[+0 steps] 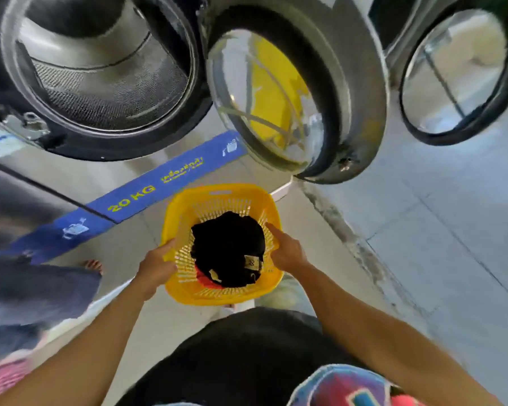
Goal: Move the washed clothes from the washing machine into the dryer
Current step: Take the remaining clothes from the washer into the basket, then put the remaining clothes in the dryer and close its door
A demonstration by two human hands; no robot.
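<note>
A yellow plastic laundry basket is held low in front of me, with dark clothes and a bit of red fabric piled inside. My left hand grips the basket's left rim. My right hand grips the right rim, its forefinger stretched along the edge. Above the basket, a washing machine drum stands open and looks bare inside. Its round glass door is swung out to the right.
Another machine's shut round door is at the upper right. A blue strip marked 20 KG runs under the open drum. A second person in dark trousers stands at the left. Grey tiled floor spreads to the right.
</note>
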